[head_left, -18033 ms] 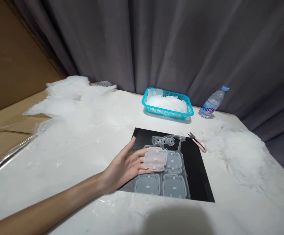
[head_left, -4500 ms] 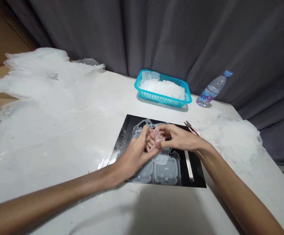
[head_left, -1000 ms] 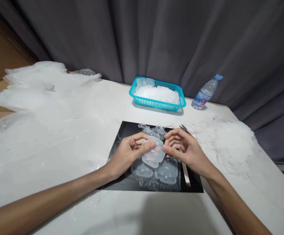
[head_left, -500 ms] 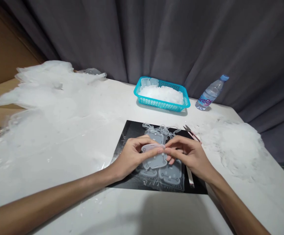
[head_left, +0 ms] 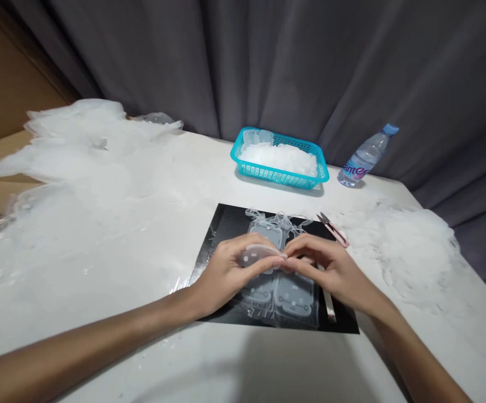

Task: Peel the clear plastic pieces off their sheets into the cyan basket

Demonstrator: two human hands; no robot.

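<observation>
My left hand (head_left: 243,263) is closed on a thin, translucent silicone pad (head_left: 253,254), thumb in front and fingers behind. The pad is tilted, so I see it nearly edge-on. My right hand (head_left: 322,266) pinches the pad's right edge, with fingertips meeting those of the left. Below both hands, a clear moulded sheet with several similar pads (head_left: 295,294) lies on a black mat (head_left: 209,268). Thin trimmed strips (head_left: 282,219) curl at the sheet's far end. Metal tweezers (head_left: 330,307) lie beside the sheet, partly hidden by my right hand.
Pink-handled thread snips (head_left: 335,232) rest at the mat's far right corner. A turquoise basket (head_left: 280,178) of translucent pieces stands behind, with a water bottle (head_left: 362,159) to its right. Piles of clear sheets (head_left: 79,140) and scraps (head_left: 419,252) flank the mat.
The pad has tipped from showing its broad face to nearly edge-on between my hands. More of the sheet beneath shows now. The whole view has shifted slightly.
</observation>
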